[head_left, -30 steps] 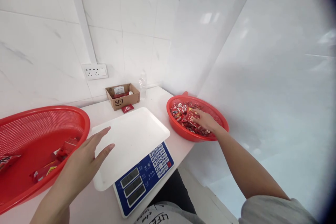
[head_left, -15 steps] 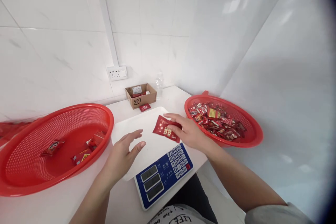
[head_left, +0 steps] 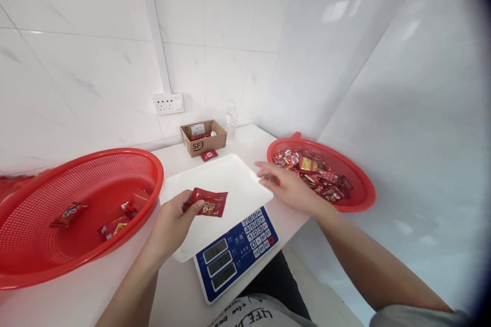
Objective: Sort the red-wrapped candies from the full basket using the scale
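Observation:
My left hand (head_left: 173, 225) pinches a red snack packet (head_left: 213, 203) by its left end, above the white pan (head_left: 226, 176) of a digital scale. The scale's blue panel (head_left: 238, 250) has number keys and dark displays. My right hand (head_left: 287, 188) is over the pan's right edge, fingers apart, beside a red basket (head_left: 366, 195). A bit of red shows between its fingers; I cannot tell what it is. Many small red snack packets (head_left: 320, 173) fill that basket. At left, a larger red basket (head_left: 151, 163) holds a few wrapped packets (head_left: 71, 214).
A small cardboard box (head_left: 213, 145) with red packets inside stands at the back, and a red packet (head_left: 209, 155) lies before it. Behind is a clear plastic bottle (head_left: 231, 122). A wall socket (head_left: 169, 104) sits above. White walls close in the back and right.
The red packet has passed from my right hand to my left and moved leftward. My right hand has let go and shifted right, toward the filled basket.

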Tool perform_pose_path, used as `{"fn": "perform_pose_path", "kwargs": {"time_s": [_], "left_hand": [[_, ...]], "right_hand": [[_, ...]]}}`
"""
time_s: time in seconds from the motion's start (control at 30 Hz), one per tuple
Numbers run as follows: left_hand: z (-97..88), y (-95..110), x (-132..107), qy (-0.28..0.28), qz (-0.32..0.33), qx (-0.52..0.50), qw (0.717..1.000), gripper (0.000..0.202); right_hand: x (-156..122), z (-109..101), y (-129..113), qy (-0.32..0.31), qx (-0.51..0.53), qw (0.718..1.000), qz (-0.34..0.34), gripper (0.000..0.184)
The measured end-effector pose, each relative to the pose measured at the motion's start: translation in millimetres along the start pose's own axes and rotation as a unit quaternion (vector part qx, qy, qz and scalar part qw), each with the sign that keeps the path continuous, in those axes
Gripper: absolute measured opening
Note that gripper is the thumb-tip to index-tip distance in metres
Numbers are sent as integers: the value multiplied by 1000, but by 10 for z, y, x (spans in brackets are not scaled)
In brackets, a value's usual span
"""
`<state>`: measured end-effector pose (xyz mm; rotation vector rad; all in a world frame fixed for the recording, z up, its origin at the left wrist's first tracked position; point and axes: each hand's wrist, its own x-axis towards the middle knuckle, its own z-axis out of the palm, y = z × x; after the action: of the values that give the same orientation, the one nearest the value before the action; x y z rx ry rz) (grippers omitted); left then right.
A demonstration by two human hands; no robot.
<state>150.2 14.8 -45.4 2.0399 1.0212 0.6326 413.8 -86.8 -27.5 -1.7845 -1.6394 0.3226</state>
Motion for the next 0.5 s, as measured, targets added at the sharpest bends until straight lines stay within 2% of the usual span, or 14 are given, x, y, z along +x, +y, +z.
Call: {"fn": "perform_pose_path", "kwargs": {"time_s": [0.03, 0.1, 0.13, 0.23, 0.37, 0.5], "left_hand": [[0, -34, 24, -8, -15, 28, 999, 27], [6, -109, 71, -14, -25, 105, 994, 38], [10, -146, 91, -11, -20, 147, 989, 46], [12, -223, 124, -10, 15, 225, 974, 55], [-22, -235, 110, -29, 36, 232, 972, 52], [-50, -221, 83, -40, 42, 229, 972, 49]], "right_hand": [[-18, -142, 140, 29, -20, 999, 39, 43], [-65, -422, 418, 28, -62, 989, 133, 47], [-94, -543, 549, -15, -89, 978, 189, 48], [-174, -759, 891, -116, -108, 954, 254, 45], [-205, -700, 1202, -217, -134, 929, 270, 43], [-168, -550, 1342, -233, -166, 926, 247, 53]]}}
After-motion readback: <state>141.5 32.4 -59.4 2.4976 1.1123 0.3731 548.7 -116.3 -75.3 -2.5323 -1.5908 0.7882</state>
